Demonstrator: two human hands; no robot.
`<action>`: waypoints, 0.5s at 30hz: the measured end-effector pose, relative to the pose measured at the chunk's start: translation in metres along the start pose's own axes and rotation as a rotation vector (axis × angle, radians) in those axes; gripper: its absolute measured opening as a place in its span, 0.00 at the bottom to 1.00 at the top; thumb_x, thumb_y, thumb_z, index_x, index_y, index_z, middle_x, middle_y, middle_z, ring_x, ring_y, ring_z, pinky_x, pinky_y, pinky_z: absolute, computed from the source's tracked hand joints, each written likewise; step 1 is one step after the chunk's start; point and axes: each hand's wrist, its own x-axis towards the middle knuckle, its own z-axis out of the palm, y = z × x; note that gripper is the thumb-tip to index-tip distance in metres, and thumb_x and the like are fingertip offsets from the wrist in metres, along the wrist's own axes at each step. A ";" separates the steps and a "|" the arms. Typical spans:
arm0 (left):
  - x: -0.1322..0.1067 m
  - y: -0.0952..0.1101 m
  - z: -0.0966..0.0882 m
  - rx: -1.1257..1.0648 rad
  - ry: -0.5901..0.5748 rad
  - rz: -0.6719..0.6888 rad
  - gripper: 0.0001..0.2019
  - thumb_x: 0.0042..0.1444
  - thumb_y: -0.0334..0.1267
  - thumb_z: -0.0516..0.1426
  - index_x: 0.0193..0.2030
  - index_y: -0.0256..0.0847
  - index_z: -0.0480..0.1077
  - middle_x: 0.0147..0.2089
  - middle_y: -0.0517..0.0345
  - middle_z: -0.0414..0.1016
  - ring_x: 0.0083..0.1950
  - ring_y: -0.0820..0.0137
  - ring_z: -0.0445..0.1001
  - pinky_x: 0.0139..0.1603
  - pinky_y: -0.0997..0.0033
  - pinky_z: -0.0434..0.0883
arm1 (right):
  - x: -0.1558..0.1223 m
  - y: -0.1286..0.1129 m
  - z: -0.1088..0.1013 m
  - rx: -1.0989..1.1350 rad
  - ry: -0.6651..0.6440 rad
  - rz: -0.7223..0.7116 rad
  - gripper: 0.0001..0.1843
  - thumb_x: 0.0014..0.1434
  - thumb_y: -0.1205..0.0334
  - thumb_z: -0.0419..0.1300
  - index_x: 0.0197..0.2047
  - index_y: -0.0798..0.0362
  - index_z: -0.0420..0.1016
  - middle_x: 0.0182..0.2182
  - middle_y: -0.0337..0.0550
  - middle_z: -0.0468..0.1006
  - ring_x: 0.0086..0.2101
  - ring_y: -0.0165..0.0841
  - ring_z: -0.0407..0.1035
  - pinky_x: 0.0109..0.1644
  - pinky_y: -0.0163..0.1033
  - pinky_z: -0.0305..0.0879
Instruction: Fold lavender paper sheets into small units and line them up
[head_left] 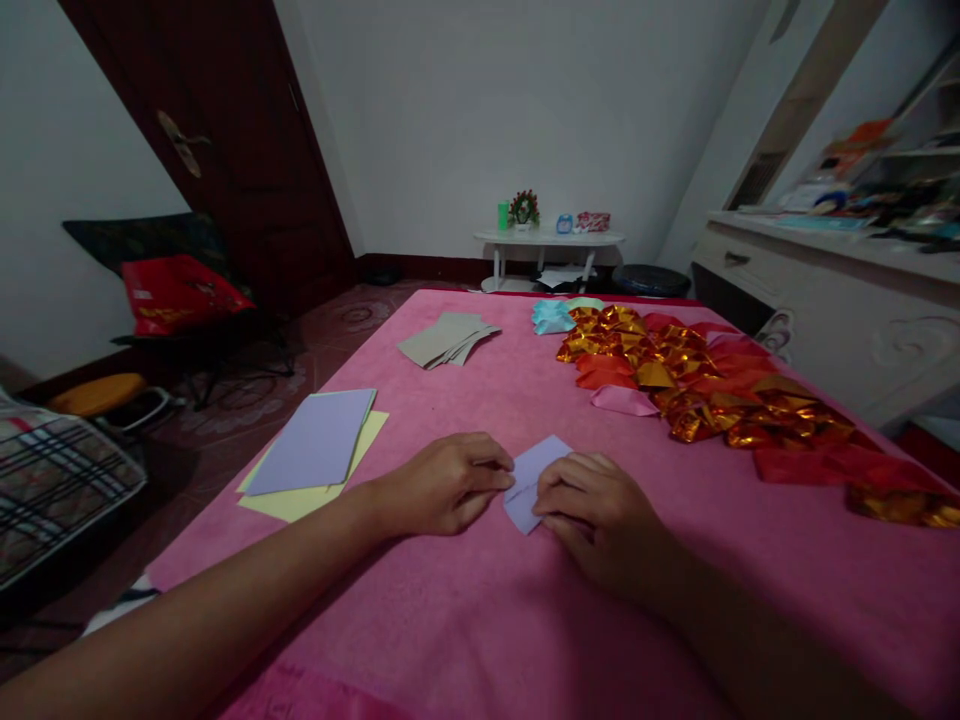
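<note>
A small folded piece of purple paper (534, 470) lies on the pink cloth between my two hands. At its left corner, my left hand (454, 485) pinches the edge with thumb and fingertips. My right hand (596, 510) has its fingers curled over the paper's right side, covering that part. A crease runs across the middle of the sheet. Left of my left hand is a stack of purple paper sheets (315, 440) on top of yellow sheets (300, 505). Farther back sits a fanned pile of grey paper pieces (446, 340).
Rows of folded gold foil shapes (607, 335) and red folded papers (832, 465) spread along the table's right side, with light blue ones (553, 316) at the back. A pink cloth (465, 620) covers the table. A chair with a red bag (184, 295) stands left.
</note>
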 end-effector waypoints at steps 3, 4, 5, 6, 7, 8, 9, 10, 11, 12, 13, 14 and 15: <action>-0.002 -0.003 -0.002 -0.015 -0.006 0.045 0.12 0.57 0.29 0.53 0.46 0.39 0.73 0.47 0.48 0.74 0.48 0.65 0.71 0.49 0.64 0.69 | 0.001 -0.001 -0.002 0.007 -0.008 0.013 0.07 0.56 0.70 0.55 0.30 0.52 0.73 0.30 0.41 0.72 0.33 0.32 0.62 0.40 0.41 0.52; -0.003 -0.003 -0.001 -0.025 -0.004 0.059 0.12 0.57 0.29 0.53 0.45 0.40 0.73 0.46 0.48 0.74 0.48 0.66 0.72 0.50 0.64 0.69 | 0.001 -0.001 -0.003 0.010 -0.010 0.016 0.08 0.57 0.70 0.55 0.29 0.52 0.73 0.30 0.40 0.72 0.33 0.32 0.62 0.40 0.41 0.52; -0.003 -0.004 0.000 -0.038 0.001 0.070 0.12 0.57 0.29 0.53 0.44 0.40 0.73 0.46 0.49 0.74 0.48 0.66 0.72 0.50 0.64 0.69 | 0.002 -0.002 -0.004 0.015 -0.015 0.022 0.07 0.57 0.70 0.55 0.29 0.52 0.72 0.30 0.40 0.72 0.33 0.32 0.62 0.40 0.40 0.52; -0.003 -0.005 0.002 -0.052 0.005 0.075 0.11 0.57 0.28 0.53 0.44 0.40 0.73 0.45 0.49 0.75 0.48 0.67 0.72 0.50 0.65 0.69 | 0.002 -0.002 -0.004 0.022 -0.022 0.027 0.07 0.57 0.69 0.56 0.29 0.53 0.72 0.30 0.40 0.72 0.33 0.32 0.62 0.40 0.40 0.52; -0.004 -0.005 0.004 -0.064 0.011 0.075 0.11 0.57 0.28 0.53 0.44 0.39 0.73 0.45 0.50 0.75 0.48 0.67 0.72 0.50 0.65 0.69 | 0.002 -0.003 -0.004 0.028 -0.029 0.034 0.06 0.57 0.68 0.57 0.29 0.53 0.72 0.30 0.40 0.72 0.33 0.32 0.62 0.40 0.40 0.52; -0.004 -0.005 0.005 -0.073 0.019 0.073 0.11 0.57 0.28 0.53 0.44 0.39 0.73 0.45 0.49 0.75 0.48 0.67 0.72 0.50 0.65 0.69 | 0.003 -0.004 -0.003 0.034 -0.036 0.042 0.05 0.57 0.67 0.57 0.29 0.53 0.72 0.30 0.39 0.72 0.33 0.32 0.62 0.40 0.40 0.52; -0.005 -0.005 0.007 -0.079 0.028 0.069 0.11 0.58 0.29 0.53 0.45 0.38 0.73 0.45 0.49 0.75 0.48 0.67 0.72 0.50 0.65 0.70 | 0.003 -0.005 -0.003 0.039 -0.043 0.056 0.06 0.57 0.67 0.58 0.28 0.52 0.72 0.30 0.39 0.72 0.33 0.32 0.62 0.40 0.39 0.52; -0.006 -0.005 0.008 -0.082 0.040 0.067 0.11 0.57 0.29 0.53 0.45 0.38 0.73 0.45 0.49 0.75 0.48 0.67 0.72 0.50 0.64 0.70 | 0.004 -0.005 -0.002 0.046 -0.045 0.072 0.07 0.57 0.66 0.58 0.28 0.52 0.72 0.30 0.39 0.72 0.33 0.31 0.62 0.40 0.39 0.52; -0.006 -0.004 0.009 -0.083 0.049 0.067 0.11 0.57 0.29 0.53 0.45 0.38 0.73 0.45 0.49 0.75 0.48 0.66 0.72 0.50 0.64 0.70 | 0.004 -0.006 -0.001 0.058 -0.044 0.091 0.08 0.58 0.66 0.57 0.27 0.53 0.71 0.29 0.39 0.72 0.33 0.31 0.62 0.39 0.39 0.52; -0.007 -0.004 0.010 -0.084 0.054 0.069 0.11 0.57 0.29 0.53 0.45 0.38 0.73 0.44 0.48 0.76 0.48 0.66 0.72 0.49 0.63 0.70 | 0.005 -0.007 0.000 0.069 -0.041 0.117 0.08 0.58 0.67 0.56 0.27 0.53 0.71 0.28 0.39 0.71 0.33 0.31 0.62 0.39 0.38 0.53; -0.007 -0.003 0.010 -0.086 0.058 0.074 0.11 0.57 0.29 0.53 0.44 0.38 0.73 0.44 0.48 0.76 0.48 0.66 0.72 0.49 0.63 0.70 | 0.005 -0.008 0.002 0.081 -0.036 0.150 0.08 0.58 0.68 0.56 0.27 0.53 0.70 0.28 0.39 0.71 0.32 0.31 0.62 0.38 0.38 0.53; -0.007 -0.003 0.010 -0.089 0.058 0.078 0.10 0.57 0.29 0.53 0.44 0.38 0.73 0.44 0.48 0.76 0.48 0.65 0.72 0.49 0.63 0.70 | 0.006 -0.008 0.003 0.089 -0.029 0.189 0.08 0.57 0.69 0.56 0.27 0.53 0.70 0.27 0.38 0.70 0.32 0.31 0.62 0.37 0.37 0.53; -0.007 -0.002 0.010 -0.095 0.057 0.080 0.11 0.57 0.28 0.52 0.43 0.38 0.73 0.44 0.47 0.76 0.47 0.65 0.72 0.49 0.63 0.71 | 0.006 -0.009 0.004 0.090 -0.022 0.230 0.07 0.56 0.69 0.55 0.27 0.53 0.69 0.27 0.38 0.70 0.32 0.31 0.62 0.37 0.37 0.53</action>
